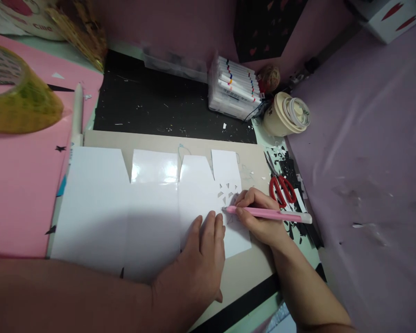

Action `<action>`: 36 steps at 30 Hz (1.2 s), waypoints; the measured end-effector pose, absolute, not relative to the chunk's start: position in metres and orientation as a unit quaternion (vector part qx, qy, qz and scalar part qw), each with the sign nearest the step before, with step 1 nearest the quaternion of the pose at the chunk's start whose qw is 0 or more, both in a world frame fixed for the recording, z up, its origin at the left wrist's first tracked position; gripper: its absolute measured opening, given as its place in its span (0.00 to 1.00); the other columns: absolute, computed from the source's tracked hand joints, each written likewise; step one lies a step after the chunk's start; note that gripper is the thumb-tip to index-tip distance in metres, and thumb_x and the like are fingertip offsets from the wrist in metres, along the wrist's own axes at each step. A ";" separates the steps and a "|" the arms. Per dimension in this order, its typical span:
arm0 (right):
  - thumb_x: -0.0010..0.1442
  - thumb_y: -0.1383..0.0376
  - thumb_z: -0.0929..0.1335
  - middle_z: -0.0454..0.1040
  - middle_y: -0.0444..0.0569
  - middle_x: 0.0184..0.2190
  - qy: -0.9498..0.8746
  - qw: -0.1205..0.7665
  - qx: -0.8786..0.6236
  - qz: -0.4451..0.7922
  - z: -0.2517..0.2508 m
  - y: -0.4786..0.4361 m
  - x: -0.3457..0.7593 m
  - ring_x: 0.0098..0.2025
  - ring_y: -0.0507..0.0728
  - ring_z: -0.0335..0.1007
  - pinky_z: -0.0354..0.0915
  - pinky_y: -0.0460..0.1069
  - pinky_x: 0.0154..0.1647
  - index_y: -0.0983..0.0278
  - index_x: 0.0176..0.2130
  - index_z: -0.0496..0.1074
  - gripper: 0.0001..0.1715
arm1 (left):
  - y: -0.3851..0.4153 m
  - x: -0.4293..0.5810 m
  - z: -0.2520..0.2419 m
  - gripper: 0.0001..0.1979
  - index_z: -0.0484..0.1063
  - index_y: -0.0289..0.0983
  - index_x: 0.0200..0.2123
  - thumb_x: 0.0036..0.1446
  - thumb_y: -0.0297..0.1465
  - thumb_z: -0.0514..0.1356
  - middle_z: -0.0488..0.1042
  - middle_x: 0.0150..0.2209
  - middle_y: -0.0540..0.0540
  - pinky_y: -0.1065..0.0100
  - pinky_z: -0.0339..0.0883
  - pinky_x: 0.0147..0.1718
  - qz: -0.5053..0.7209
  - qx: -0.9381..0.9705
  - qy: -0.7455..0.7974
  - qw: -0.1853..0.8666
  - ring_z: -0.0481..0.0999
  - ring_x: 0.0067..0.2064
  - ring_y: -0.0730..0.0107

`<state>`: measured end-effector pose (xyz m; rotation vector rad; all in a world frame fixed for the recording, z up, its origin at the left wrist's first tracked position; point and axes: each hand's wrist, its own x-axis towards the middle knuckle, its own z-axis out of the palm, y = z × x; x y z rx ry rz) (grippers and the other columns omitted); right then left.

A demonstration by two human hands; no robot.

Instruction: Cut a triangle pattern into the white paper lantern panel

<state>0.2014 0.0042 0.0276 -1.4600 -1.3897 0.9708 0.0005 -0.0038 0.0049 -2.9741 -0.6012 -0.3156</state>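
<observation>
White bag [31, 21]: is carrying red lettering, one word starting with "C", otherwise blurring. Tape roll [29, 106]: is bearing illegible inner print.

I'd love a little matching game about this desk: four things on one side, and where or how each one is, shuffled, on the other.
1. Pen-shaped tool
2. Scissors
3. Tape roll
4. Left hand

A. Resting on the white card
B. Red-handled
C. In the right hand
D. On the pink sheet

Pairs: 1-C, 2-B, 3-D, 4-A
</observation>
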 end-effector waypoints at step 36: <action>0.56 0.72 0.69 0.69 0.42 0.25 -0.552 0.436 -0.593 0.392 0.028 0.003 0.200 0.27 0.52 0.64 0.59 0.48 0.27 0.61 0.27 0.65 0.10 | -0.002 0.000 0.007 0.56 0.71 0.26 0.57 0.37 0.66 0.61 0.66 0.62 0.27 0.45 0.58 0.59 -0.086 -0.977 -0.192 0.041 0.63 0.63 0.36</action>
